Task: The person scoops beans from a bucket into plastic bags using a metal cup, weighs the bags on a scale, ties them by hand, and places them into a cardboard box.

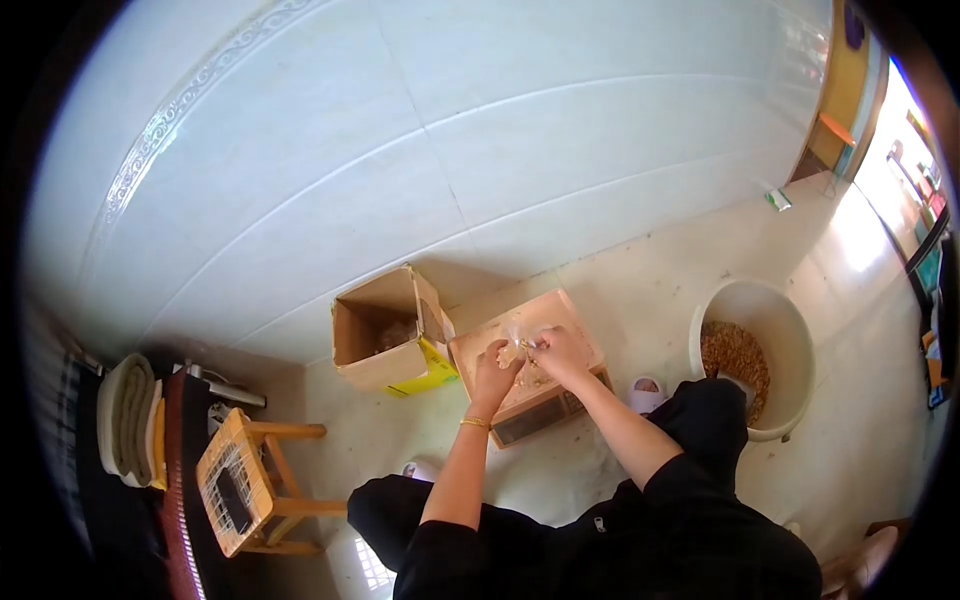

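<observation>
My left hand (494, 376) is curled round a small clear plastic bag (514, 350) above a low wooden box-like stand (485, 342). My right hand (560, 354) is closed beside it, its fingertips pinched at the bag's side on something too small to name. Both hands are close together over the stand's pale top, where small crumbs or bits lie scattered. A thin yellow bracelet circles my left wrist.
An open cardboard box (372, 374) stands left of the stand. To the right is a white bucket (795, 335) holding brown grain-like pieces (735, 352). A wooden stool (262, 480) bearing a dark phone-like object (234, 500) is at lower left. A tiled wall (450, 130) rises behind.
</observation>
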`<state>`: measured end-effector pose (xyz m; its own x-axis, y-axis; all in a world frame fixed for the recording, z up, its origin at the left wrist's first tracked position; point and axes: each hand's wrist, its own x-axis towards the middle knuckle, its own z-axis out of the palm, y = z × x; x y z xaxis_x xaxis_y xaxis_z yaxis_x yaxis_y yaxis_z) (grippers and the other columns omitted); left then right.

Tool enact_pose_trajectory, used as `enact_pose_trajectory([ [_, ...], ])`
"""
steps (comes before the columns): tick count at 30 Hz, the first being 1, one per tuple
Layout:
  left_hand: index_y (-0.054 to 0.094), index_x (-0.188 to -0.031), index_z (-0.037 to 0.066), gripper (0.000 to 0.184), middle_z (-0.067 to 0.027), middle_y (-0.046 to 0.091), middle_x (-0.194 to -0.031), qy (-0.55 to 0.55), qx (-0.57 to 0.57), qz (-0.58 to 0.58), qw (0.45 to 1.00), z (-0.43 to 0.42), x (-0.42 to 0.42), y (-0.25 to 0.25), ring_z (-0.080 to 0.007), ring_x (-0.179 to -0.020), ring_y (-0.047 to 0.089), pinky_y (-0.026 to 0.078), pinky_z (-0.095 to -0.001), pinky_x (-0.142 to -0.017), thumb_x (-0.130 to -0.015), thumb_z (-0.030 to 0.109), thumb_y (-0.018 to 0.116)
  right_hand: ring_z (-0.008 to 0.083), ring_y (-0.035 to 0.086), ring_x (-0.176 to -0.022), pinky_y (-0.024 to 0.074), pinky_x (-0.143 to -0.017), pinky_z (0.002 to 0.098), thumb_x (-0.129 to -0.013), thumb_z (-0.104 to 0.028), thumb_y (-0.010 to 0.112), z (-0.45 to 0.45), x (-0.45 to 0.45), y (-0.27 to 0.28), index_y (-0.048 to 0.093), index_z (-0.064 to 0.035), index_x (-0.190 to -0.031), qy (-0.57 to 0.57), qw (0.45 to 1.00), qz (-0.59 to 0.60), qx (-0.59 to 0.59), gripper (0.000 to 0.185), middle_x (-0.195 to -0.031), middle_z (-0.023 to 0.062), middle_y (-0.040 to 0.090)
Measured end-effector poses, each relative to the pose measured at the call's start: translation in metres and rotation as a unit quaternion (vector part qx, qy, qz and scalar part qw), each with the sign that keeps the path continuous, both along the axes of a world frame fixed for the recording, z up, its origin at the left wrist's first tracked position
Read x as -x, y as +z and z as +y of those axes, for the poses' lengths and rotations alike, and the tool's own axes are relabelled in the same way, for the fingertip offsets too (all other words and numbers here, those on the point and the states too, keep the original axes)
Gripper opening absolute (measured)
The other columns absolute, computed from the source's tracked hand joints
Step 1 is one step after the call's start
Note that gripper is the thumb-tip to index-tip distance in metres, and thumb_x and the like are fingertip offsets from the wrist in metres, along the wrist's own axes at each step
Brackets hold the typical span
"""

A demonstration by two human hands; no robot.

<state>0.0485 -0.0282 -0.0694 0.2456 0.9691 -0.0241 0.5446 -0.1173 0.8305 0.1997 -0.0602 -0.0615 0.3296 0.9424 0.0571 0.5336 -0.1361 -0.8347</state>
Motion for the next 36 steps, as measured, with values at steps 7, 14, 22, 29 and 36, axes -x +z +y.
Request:
enact_pose_trajectory([
  [7, 0.06, -0.093, 0.001, 0.03, -0.014, 0.062, -0.089, -0.041, 0.241, -0.168, 0.955, 0.006, -0.013, 0.017, -0.0217, -0.09, 0.056, 0.043, -0.0319, -0.072, -0.077, 0.026, 0.067, 0.0173, 0.055, -0.071, 0.0436, -0.067, 0.0289, -0.072, -0.009, 0.065, 0.014, -0.017, -0.013, 0.061, 0.0037, -0.082, -0.043, 0.978, 0.205, -0.015, 0.017, -0.078, 0.0104, 0.06],
  [14, 0.061, -0.083, 0.004, 0.013, -0.0157, 0.059, -0.083, 0.035, -0.261, 0.105, 0.959, 0.017, 0.015, 0.036, -0.0336, -0.08, 0.054, 0.043, -0.0413, -0.07, -0.076, 0.015, 0.064, 0.0123, 0.053, -0.075, 0.0415, -0.069, 0.0252, -0.073, -0.006, 0.063, 0.031, -0.028, 0.007, 0.059, 0.0009, -0.08, -0.148, 0.895, 0.419, -0.039, 0.01, -0.086, 0.0062, 0.062],
  [22, 0.061, -0.085, 0.003, 0.011, -0.014, 0.058, -0.079, 0.052, -0.236, 0.099, 0.965, 0.008, 0.012, 0.056, -0.03, -0.072, 0.057, 0.046, -0.0388, -0.064, -0.079, 0.012, 0.062, 0.0109, 0.054, -0.083, 0.0423, -0.077, 0.0237, -0.075, 0.001, 0.063, 0.034, -0.011, 0.008, 0.052, 0.0002, -0.12, -0.007, 0.841, 0.521, -0.143, 0.046, -0.09, 0.0056, 0.061],
  [29, 0.06, -0.084, 0.002, 0.009, -0.0145, 0.059, -0.08, -0.007, -0.22, 0.089, 0.971, -0.001, -0.001, 0.055, -0.0304, -0.075, 0.057, 0.046, -0.0377, -0.066, -0.08, 0.01, 0.061, 0.0172, 0.058, -0.093, 0.0453, -0.077, 0.029, -0.076, -0.012, 0.066, 0.01, -0.008, 0.015, 0.04, -0.0124, -0.133, 0.17, 0.954, 0.205, 0.142, 0.063, -0.099, 0.0106, 0.062],
  [36, 0.06, -0.094, 0.003, 0.015, -0.0151, 0.061, -0.085, -0.107, -0.218, 0.077, 0.967, 0.001, -0.017, 0.061, -0.031, -0.079, 0.058, 0.047, -0.0355, -0.073, -0.08, 0.005, 0.059, 0.0284, 0.062, -0.079, 0.0475, -0.072, 0.0363, -0.085, -0.03, 0.055, 0.03, 0.008, -0.051, 0.063, -0.0073, -0.1, 0.142, 0.984, 0.106, -0.02, 0.028, -0.081, 0.0156, 0.063],
])
